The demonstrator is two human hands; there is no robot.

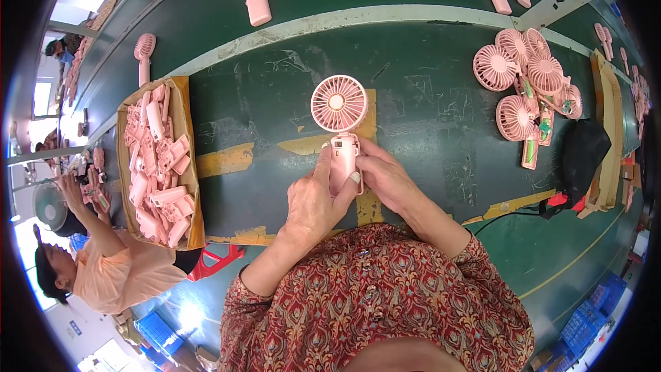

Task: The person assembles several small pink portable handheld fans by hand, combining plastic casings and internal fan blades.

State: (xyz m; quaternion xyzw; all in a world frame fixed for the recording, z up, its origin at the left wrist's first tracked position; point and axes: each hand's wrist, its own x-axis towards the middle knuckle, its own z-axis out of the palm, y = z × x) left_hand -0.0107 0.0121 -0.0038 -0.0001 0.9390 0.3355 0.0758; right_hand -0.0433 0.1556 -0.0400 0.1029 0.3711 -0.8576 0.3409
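A pink handheld fan (339, 116) lies on the green workbench in front of me, its round grille pointing away from me. My left hand (310, 201) closes on the left side of its handle, with index finger and thumb pressed against the pink casing. From the other side, my right hand (387, 178) grips the same handle, its thumb on the casing's right edge. A small dark window shows near the top of the handle. The undersides of the casing are hidden by my fingers.
Left of me stands a cardboard box (196, 217) full of pink casing pieces (155, 165). A pile of fans (518, 117), some with green parts exposed, lies at right beside a black bag (584, 155). Finished-looking fans (257, 3) lie beyond the pale rail. A co-worker (117, 272) sits at left.
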